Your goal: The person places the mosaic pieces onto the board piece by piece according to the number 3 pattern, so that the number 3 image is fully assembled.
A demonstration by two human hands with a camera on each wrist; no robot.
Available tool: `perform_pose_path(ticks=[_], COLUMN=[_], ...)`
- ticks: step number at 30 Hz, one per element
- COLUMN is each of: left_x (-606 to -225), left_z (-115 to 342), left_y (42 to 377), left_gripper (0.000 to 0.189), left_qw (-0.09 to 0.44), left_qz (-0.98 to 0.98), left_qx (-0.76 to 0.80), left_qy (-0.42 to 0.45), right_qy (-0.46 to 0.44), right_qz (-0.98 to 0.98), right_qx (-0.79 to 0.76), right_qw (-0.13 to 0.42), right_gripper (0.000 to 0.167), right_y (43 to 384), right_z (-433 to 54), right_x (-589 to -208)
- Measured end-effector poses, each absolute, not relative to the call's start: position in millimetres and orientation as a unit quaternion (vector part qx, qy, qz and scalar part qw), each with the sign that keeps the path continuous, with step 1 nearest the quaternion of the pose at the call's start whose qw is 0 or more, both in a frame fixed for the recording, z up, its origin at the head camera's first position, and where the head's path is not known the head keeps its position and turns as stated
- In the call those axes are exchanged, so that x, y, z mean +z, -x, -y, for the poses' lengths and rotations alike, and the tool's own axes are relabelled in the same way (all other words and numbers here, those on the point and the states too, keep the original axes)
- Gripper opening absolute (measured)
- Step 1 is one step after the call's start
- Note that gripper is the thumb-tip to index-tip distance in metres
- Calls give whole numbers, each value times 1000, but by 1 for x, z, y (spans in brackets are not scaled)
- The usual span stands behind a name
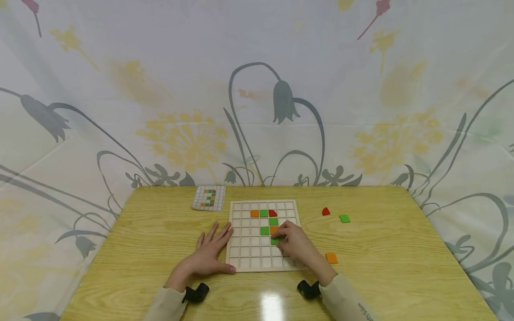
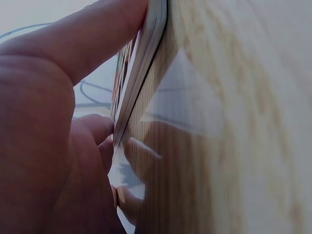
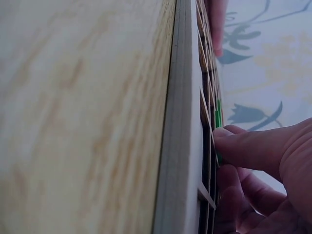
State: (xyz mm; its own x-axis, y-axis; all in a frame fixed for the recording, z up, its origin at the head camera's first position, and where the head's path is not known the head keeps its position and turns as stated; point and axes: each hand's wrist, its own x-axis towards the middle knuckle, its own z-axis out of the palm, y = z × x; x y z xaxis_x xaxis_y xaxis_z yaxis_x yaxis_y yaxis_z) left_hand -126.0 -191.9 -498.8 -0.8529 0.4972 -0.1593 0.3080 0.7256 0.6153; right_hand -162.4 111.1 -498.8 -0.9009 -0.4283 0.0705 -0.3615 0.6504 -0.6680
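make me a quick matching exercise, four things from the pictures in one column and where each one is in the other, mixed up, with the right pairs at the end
Column one
1. left hand
2. printed card
3. right hand
4. loose orange square

Column two
A. on the table, right of the grid board
B. over the board, pinching a green square
C. at the board's left edge, fingers spread
D. on the table, left of the board's far left corner

Right pairs: 1-C, 2-D, 3-B, 4-A
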Motion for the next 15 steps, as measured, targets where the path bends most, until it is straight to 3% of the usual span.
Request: perform_pose_path(ticks=[15], left_x=[-499], left_z=[191], left_y=[127], left_gripper=[107], left_qw=[164], left_qz=[-910], left_qx=[310], left_qy=[-219], right_qy=[238], right_qz=[-899], right_qx=[-366], right_qw=[42], right_gripper=[19], right_y=[162], right_z=[-116], right_x=[-500])
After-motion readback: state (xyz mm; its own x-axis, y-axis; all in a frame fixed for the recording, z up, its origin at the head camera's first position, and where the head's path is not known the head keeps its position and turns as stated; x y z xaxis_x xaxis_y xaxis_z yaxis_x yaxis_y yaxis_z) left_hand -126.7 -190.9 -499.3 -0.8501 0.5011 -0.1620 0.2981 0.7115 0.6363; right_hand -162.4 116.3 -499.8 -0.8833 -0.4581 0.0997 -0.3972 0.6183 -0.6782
